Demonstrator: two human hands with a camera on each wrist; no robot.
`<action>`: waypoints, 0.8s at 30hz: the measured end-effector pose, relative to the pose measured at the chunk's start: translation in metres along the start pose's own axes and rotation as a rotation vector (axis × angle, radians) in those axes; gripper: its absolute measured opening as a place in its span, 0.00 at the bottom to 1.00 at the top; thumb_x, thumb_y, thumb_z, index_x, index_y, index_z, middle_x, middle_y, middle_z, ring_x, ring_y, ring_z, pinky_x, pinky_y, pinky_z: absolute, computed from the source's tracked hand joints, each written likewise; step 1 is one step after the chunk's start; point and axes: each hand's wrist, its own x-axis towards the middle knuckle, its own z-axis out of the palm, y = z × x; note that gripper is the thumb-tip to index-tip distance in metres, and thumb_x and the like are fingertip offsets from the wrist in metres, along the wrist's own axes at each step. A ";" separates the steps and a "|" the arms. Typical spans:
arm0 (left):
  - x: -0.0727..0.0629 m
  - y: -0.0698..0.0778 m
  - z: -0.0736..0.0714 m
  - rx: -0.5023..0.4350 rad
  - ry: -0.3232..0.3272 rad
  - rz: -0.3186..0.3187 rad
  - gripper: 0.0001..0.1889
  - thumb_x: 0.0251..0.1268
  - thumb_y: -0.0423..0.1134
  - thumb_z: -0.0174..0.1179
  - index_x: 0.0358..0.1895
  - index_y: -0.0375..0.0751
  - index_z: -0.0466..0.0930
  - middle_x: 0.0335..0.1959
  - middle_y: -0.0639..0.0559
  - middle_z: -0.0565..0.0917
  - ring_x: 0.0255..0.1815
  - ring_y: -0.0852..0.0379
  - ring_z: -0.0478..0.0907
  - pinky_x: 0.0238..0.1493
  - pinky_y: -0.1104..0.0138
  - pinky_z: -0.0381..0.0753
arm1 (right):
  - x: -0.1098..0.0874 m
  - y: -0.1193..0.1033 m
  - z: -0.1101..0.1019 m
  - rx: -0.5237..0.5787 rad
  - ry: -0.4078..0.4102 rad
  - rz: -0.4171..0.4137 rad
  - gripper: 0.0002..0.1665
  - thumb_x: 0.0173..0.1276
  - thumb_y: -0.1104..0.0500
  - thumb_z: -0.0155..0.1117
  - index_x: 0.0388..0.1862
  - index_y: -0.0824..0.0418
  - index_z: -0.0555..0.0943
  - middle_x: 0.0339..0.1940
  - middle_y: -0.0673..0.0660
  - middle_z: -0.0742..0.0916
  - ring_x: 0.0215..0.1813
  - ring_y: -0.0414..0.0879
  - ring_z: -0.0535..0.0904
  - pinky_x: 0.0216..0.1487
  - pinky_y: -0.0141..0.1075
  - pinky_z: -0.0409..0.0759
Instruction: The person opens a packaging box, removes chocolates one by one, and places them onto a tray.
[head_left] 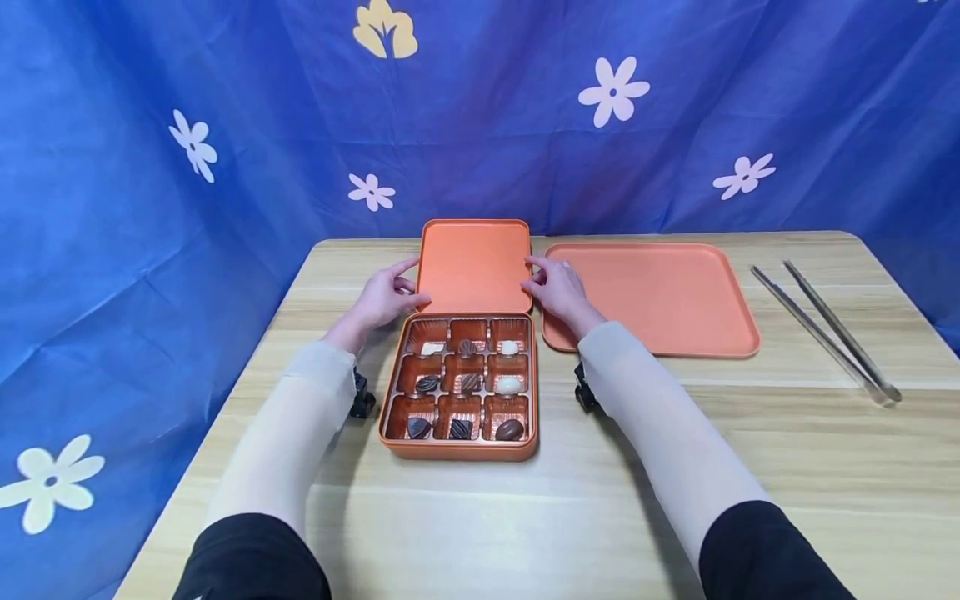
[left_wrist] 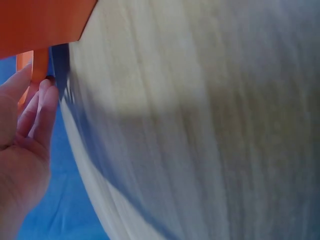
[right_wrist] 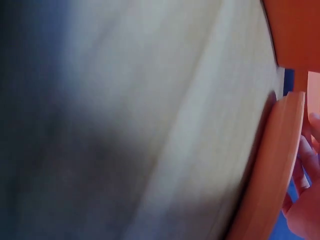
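Observation:
An orange square box lid (head_left: pixel 474 267) is held between both hands behind the chocolate box (head_left: pixel 459 452). My left hand (head_left: pixel 384 293) grips its left edge, thumb near the lower corner; the left wrist view shows this hand (left_wrist: pixel 27 135) with the thumb apart from the fingers at the lid's edge. At the lid's right edge, my right hand (head_left: pixel 561 292) pinches it, partly cut off in the right wrist view. Inside the box, a divided insert holds single chocolates, among them a round dark chocolate (head_left: pixel 509 429) and a white chocolate (head_left: pixel 507 384).
A flat orange-pink tray (head_left: pixel 660 292) lies on the wooden table (head_left: pixel 480 533) to the right, partly under my right hand and wrist. Farther right are metal tongs (head_left: pixel 832 333), spread at their tips. A blue flowered curtain (head_left: pixel 480 108) hangs behind the table.

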 end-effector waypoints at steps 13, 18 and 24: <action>0.005 -0.007 0.006 0.111 0.033 0.010 0.34 0.62 0.32 0.66 0.71 0.35 0.65 0.40 0.40 0.79 0.37 0.51 0.79 0.33 0.72 0.79 | 0.005 -0.001 0.002 -0.118 -0.050 0.001 0.28 0.71 0.51 0.62 0.67 0.57 0.74 0.44 0.54 0.85 0.52 0.53 0.73 0.56 0.43 0.67; 0.006 -0.007 0.008 0.182 0.044 0.030 0.30 0.63 0.33 0.66 0.68 0.32 0.68 0.40 0.41 0.79 0.44 0.47 0.78 0.38 0.67 0.79 | 0.007 0.001 0.003 -0.101 -0.067 0.014 0.27 0.70 0.52 0.63 0.66 0.60 0.75 0.43 0.54 0.84 0.48 0.51 0.75 0.54 0.42 0.70; 0.006 -0.006 0.009 0.203 0.061 0.021 0.28 0.63 0.34 0.66 0.65 0.31 0.71 0.41 0.40 0.79 0.46 0.46 0.78 0.44 0.61 0.78 | 0.008 0.000 0.002 -0.108 -0.072 0.011 0.26 0.70 0.53 0.64 0.65 0.59 0.77 0.42 0.54 0.85 0.46 0.50 0.77 0.52 0.42 0.72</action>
